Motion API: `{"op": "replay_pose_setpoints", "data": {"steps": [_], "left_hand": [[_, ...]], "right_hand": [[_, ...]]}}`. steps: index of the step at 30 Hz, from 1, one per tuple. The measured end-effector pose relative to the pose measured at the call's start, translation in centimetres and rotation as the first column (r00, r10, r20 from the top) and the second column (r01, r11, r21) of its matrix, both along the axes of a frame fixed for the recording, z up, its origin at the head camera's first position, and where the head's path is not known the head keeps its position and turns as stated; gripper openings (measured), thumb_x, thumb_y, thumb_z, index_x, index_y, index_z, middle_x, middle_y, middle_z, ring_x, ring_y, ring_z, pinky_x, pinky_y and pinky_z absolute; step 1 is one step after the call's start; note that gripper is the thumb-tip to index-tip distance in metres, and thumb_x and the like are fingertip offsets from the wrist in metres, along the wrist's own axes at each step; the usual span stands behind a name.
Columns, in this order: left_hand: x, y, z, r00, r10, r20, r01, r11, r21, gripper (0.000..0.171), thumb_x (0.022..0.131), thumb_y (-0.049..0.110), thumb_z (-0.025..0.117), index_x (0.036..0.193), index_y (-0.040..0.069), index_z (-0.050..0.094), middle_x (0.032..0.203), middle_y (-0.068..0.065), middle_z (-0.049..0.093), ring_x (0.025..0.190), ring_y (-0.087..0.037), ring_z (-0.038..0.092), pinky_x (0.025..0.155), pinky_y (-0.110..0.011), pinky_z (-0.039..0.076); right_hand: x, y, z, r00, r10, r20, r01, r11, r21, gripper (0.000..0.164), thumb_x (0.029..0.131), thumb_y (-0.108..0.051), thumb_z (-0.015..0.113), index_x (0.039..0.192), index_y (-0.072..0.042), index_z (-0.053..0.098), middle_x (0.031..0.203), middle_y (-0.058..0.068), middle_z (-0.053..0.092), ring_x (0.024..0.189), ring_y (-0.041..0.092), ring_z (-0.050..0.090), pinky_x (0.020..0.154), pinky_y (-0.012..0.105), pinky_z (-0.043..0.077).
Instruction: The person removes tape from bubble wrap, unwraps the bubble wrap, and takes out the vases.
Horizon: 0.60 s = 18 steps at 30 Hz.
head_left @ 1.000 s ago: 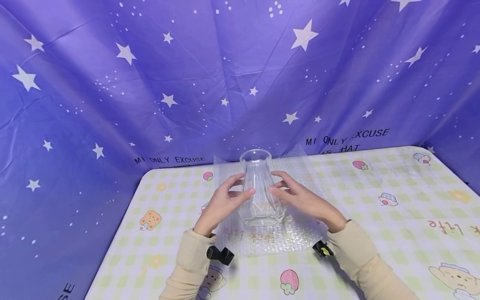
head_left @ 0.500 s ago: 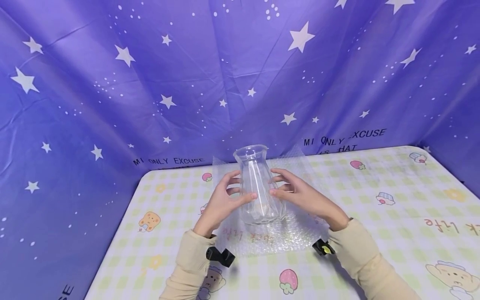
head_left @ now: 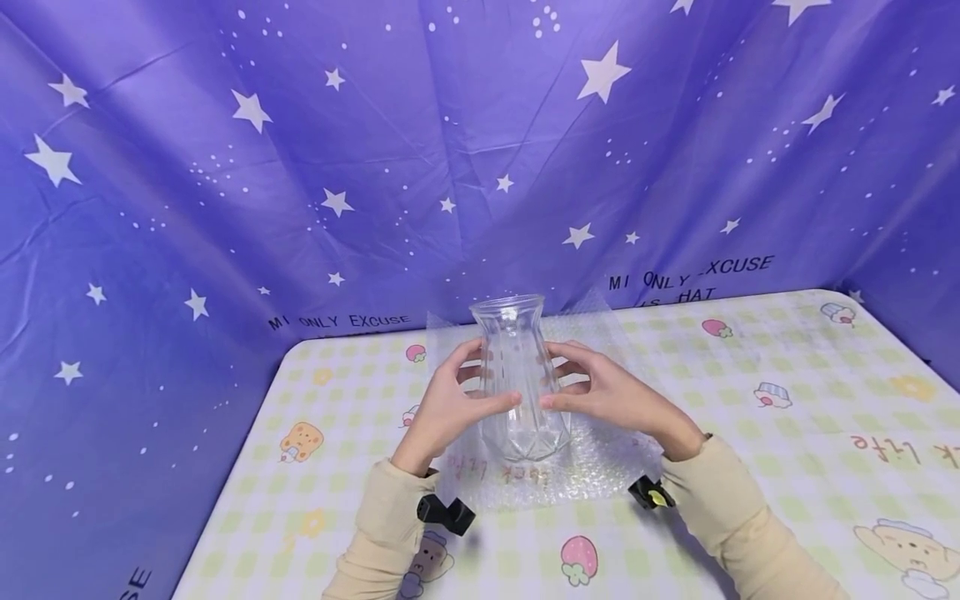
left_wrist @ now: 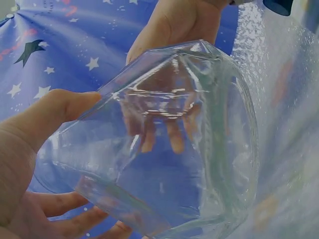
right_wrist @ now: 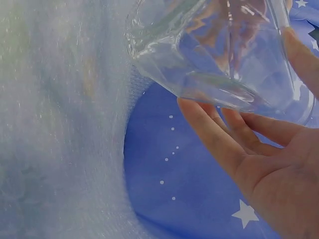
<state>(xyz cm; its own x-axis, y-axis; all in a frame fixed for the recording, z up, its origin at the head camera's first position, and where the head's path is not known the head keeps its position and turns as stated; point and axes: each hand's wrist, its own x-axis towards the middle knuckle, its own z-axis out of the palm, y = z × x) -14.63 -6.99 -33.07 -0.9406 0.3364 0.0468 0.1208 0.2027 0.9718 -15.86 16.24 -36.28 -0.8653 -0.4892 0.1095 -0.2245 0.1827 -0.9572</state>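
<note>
A clear glass vase (head_left: 517, 367) with a flared rim and faceted base stands nearly upright between my two hands in the head view. My left hand (head_left: 447, 400) grips its left side, thumb across the front and fingers round the back. On the other side my right hand (head_left: 615, 398) holds it the same way, thumb tip near the left one. In the left wrist view the vase (left_wrist: 164, 149) shows its angular base, and the fingers of the far hand appear through the glass. Under the vase lies a sheet of bubble wrap (head_left: 592, 475); whether the base touches it I cannot tell.
The table carries a checked cloth (head_left: 300, 517) printed with cartoon food and animals. A blue curtain (head_left: 420, 167) with white stars hangs behind and at both sides. Black wrist cameras sit by both cuffs, over the table.
The vase tilted left, then came back closer to upright, and its base has turned and shifted slightly nearer. Both thumbs have moved a little lower on the glass, with both hands staying round it.
</note>
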Motion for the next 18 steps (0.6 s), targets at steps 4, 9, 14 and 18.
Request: {"op": "replay_pose_setpoints", "data": {"steps": [4,9,14,18], "left_hand": [[0.5,0.2,0.6,1.000,0.001,-0.020,-0.001,1.000,0.007,0.079,0.071,0.012,0.080,0.138,0.007,0.037,0.131,-0.010,0.044,0.114,-0.029,0.048,0.087,-0.035,0.049],[0.6,0.5,0.5,0.995,-0.012,-0.096,0.013,1.000,0.007,0.074,0.072,0.011,0.079,0.135,0.005,0.040,0.133,-0.008,0.043,0.117,-0.027,0.046,0.093,-0.039,0.045],[0.8,0.8,0.4,0.987,-0.024,-0.160,0.027,1.000,0.012,0.071,0.074,0.010,0.077,0.135,0.005,0.040,0.132,-0.009,0.042,0.118,-0.027,0.045,0.095,-0.040,0.044],[1.0,1.1,0.5,0.979,-0.022,-0.205,0.030,0.999,0.037,0.070,0.075,0.009,0.076,0.136,0.006,0.041,0.132,-0.008,0.042,0.118,-0.026,0.045,0.094,-0.040,0.044]], "right_hand": [[0.1,0.3,0.2,0.997,0.006,-0.075,-0.006,1.000,0.002,0.075,0.076,-0.019,0.075,0.140,-0.012,0.037,0.132,0.007,0.041,0.113,0.030,0.048,0.085,0.032,0.051],[0.4,0.7,0.6,0.989,-0.011,-0.151,0.020,0.998,0.063,0.078,0.075,-0.023,0.077,0.140,-0.015,0.035,0.133,0.002,0.040,0.115,0.025,0.047,0.091,0.032,0.047],[0.6,1.0,0.7,0.985,-0.016,-0.173,0.029,0.997,0.071,0.082,0.073,-0.023,0.078,0.141,-0.015,0.034,0.137,0.003,0.036,0.116,0.026,0.045,0.094,0.033,0.045],[0.9,1.2,1.0,0.978,-0.028,-0.207,0.045,0.996,0.076,0.083,0.074,-0.022,0.077,0.142,-0.013,0.032,0.140,0.007,0.034,0.116,0.027,0.045,0.094,0.034,0.045]]}}
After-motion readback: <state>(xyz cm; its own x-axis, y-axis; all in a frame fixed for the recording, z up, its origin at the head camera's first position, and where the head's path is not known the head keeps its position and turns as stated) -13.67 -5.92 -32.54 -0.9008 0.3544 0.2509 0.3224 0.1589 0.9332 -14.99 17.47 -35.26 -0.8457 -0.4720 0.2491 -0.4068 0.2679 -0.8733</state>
